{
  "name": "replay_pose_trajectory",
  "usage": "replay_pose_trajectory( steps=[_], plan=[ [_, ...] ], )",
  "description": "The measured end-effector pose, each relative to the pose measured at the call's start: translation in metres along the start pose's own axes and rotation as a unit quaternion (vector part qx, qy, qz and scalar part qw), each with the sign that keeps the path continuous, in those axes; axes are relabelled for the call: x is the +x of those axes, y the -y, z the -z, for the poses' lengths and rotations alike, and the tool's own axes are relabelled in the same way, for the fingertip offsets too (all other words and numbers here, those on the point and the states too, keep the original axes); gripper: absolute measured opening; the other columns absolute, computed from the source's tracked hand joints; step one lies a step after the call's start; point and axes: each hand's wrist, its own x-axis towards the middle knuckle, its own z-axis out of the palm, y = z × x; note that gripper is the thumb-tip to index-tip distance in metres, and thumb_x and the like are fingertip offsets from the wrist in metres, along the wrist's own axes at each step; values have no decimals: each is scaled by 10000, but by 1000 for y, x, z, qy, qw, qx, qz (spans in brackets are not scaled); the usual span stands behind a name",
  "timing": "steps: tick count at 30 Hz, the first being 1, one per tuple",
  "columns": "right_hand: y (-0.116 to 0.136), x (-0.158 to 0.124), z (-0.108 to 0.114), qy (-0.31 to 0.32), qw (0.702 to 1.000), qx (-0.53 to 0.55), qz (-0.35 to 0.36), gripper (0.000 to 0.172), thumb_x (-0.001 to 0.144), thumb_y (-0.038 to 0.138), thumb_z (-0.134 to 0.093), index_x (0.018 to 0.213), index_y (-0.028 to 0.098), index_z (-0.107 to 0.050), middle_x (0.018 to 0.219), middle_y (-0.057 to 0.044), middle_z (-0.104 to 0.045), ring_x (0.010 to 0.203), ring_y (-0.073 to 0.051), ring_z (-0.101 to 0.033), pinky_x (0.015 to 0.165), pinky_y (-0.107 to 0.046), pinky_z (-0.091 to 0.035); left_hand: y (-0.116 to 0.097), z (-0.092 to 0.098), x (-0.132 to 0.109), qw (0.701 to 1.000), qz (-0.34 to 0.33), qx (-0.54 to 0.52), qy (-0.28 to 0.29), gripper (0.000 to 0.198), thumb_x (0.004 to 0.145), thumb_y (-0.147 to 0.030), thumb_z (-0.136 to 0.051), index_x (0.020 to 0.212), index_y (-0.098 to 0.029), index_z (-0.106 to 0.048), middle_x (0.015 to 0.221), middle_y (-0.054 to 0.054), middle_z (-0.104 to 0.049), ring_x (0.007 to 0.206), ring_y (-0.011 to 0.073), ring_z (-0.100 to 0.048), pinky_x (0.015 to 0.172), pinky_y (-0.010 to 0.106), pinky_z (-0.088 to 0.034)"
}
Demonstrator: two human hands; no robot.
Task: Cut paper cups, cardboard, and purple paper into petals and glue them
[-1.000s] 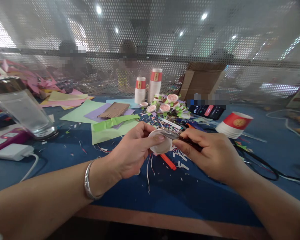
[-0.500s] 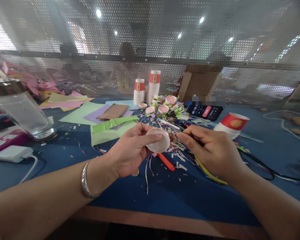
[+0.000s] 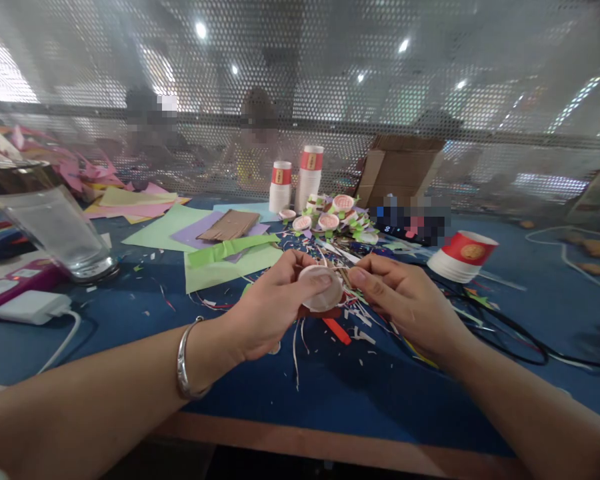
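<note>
All positions are given relative to the white round piece (image 3: 332, 300). The perforated screen (image 3: 330, 53) stands upright beyond it, well apart. The blue table (image 3: 340, 387) lies beneath it. The cardboard box (image 3: 405, 170) stands beyond it and to its right. A pale green sheet (image 3: 153, 232) lies flat, beyond it and to its left. The taller cup stack (image 3: 309, 190) stands upright beyond it. These items are well apart from the piece, presumably to leave room for both hands.

The left hand (image 3: 265, 307) is at the left of the piece, the right hand (image 3: 405, 300) at its right. The piece is held raised, probably to give a clear view and access to the rim; the left hand appears to act as the support.

Left grip: closed on the piece, thumb pressed flat across the near face, fingers curled behind. Right grip: thumb and forefinger nearly together, just beside the right rim. Rim contact, and whether these fingers hold anything, cannot be determined.
</note>
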Motion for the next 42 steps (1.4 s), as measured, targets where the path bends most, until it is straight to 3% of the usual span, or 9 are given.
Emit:
replay_pose_trajectory(
  steps=[5, 10, 15, 21, 27, 35, 38, 42],
  plan=[
    [3, -1, -1, 7, 999, 47, -18, 332, 887, 522, -719, 898, 197, -646, 639, 61, -500, 477, -74, -300, 408, -243, -194, 3, 3, -2, 988, -70, 138, 2, 190, 894, -245, -705, 945, -196, -529, 862, 7, -625, 763, 135, -600, 702, 273, -470],
    [5, -2, -3, 28, 996, 88, -16, 353, 841, 522, -766, 872, 182, -674, 733, 19, -585, 520, -79, -374, 440, -241, -253, 2, 1, -4, 983, -105, 148, 18, 211, 851, -182, -721, 898, -199, -516, 797, -15, -597, 664, 120, -593, 625, 255, -454],
    [4, -3, -3, 34, 994, 103, 1, 332, 838, 476, -785, 817, 198, -605, 626, 75, -409, 493, -70, -238, 409, -244, -162, 0, 1, -6, 981, -97, 171, 8, 250, 830, -218, -757, 934, -199, -531, 825, 11, -639, 702, 141, -637, 589, 239, -435],
    [2, -2, -3, 12, 997, 69, 12, 313, 931, 507, -658, 859, 215, -569, 607, 89, -334, 479, -80, -217, 397, -246, -156, -3, 3, -7, 991, -45, 126, 25, 291, 846, -276, -757, 970, -211, -503, 839, 29, -673, 620, 169, -709, 462, 214, -345],
    [2, -2, -3, 39, 997, 60, 1, 307, 918, 497, -677, 908, 195, -624, 654, 60, -470, 488, -76, -276, 420, -243, -195, -1, 4, -4, 990, -50, 125, 34, 295, 849, -221, -739, 952, -216, -463, 833, 12, -664, 667, 169, -722, 580, 245, -509],
    [1, -2, -3, 41, 997, 62, 13, 289, 912, 465, -698, 859, 188, -634, 770, 4, -579, 630, -108, -469, 516, -226, -359, 1, 4, -1, 997, -19, 61, 45, 316, 831, -197, -753, 954, -208, -462, 854, 7, -656, 684, 160, -708, 651, 305, -576],
    [1, -2, -3, 36, 998, 51, 19, 267, 918, 449, -685, 858, 193, -640, 752, 13, -571, 612, -108, -457, 510, -230, -347, 0, 5, -1, 997, -19, 61, 39, 294, 831, -165, -749, 941, -201, -479, 864, 1, -646, 707, 143, -686, 685, 309, -579],
    [-1, -2, -2, 23, 998, 49, 15, 233, 943, 418, -640, 854, 203, -627, 649, 55, -477, 508, -92, -322, 458, -247, -258, 1, 8, 0, 994, -40, 102, 24, 268, 833, -197, -758, 940, -204, -512, 849, 3, -650, 729, 129, -667, 672, 254, -517]
  ],
)
